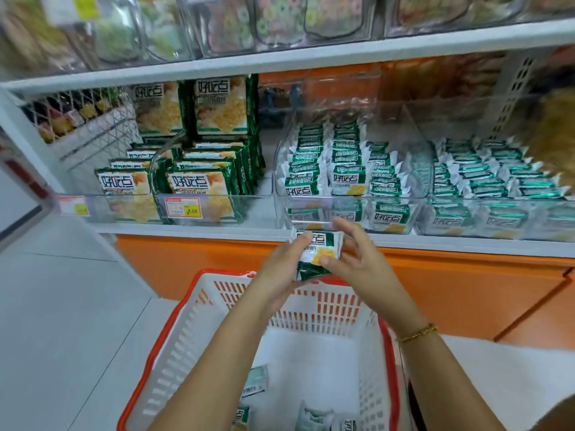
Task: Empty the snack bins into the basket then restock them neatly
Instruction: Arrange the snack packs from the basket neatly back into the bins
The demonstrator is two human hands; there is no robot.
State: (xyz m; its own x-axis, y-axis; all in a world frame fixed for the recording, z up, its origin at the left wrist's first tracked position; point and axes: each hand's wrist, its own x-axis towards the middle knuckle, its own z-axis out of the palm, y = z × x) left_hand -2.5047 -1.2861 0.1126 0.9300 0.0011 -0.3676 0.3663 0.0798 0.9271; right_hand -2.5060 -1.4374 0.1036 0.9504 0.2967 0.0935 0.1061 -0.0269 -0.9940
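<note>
Snack packets (317,255), seemingly two or three stacked, sit mid-frame, gripped in the curled left hand (280,269) and pinched by the right hand (354,256), just below the shelf edge (193,230), over the far rim of the roomy basket (186,353).

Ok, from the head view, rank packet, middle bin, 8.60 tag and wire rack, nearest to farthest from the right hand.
1. packet, held in the right hand.
2. middle bin, just above.
3. 8.60 tag, left, on the shelf front.
4. wire rack, far upper left.
</note>
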